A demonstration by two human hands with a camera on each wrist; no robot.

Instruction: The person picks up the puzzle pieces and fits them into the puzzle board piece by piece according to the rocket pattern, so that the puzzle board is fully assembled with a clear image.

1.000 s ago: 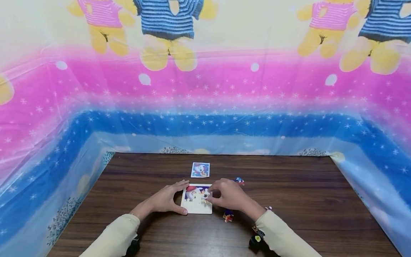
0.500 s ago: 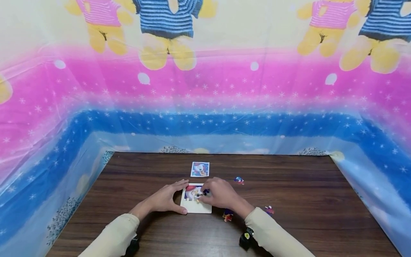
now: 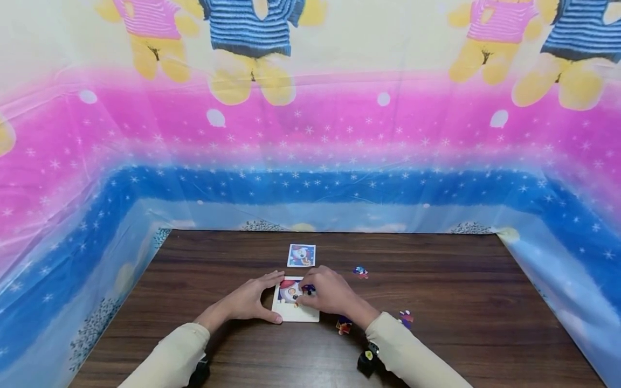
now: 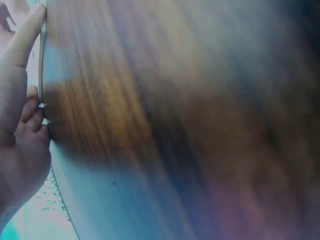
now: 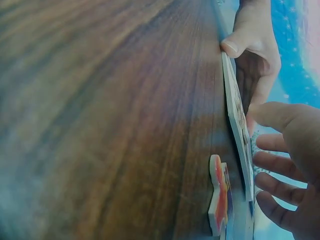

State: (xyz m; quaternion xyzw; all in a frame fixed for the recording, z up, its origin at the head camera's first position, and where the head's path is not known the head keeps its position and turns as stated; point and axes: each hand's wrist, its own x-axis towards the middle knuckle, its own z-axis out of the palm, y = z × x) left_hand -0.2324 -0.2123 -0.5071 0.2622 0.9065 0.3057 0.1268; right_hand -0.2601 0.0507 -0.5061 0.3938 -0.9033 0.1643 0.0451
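Note:
A cream puzzle board (image 3: pixel 296 314) lies on the table, its upper part filled with a picture of a white face and red hat. My left hand (image 3: pixel 249 299) holds its left side, thumb at the near corner and fingers at the far one. Over the board's right half, my right hand (image 3: pixel 330 291) pinches a puzzle piece (image 3: pixel 309 290) low against the picture; the hand covers much of it. In the right wrist view the board (image 5: pixel 236 107) is edge-on, with the right thumb and index finger at its surface and the other fingers spread loosely.
Behind the board lies a small picture card (image 3: pixel 301 255). Loose puzzle pieces sit to the right: a blue one (image 3: pixel 360 272), an orange and purple one (image 3: pixel 344 325) near the right wrist, and a red and purple one (image 3: pixel 406 318). A printed cloth (image 3: pixel 310 188) borders the wooden table (image 3: pixel 461 280).
My right hand has moved left over the board with the puzzle piece, bringing it up to the white face. The left hand has stayed at the board's left side.

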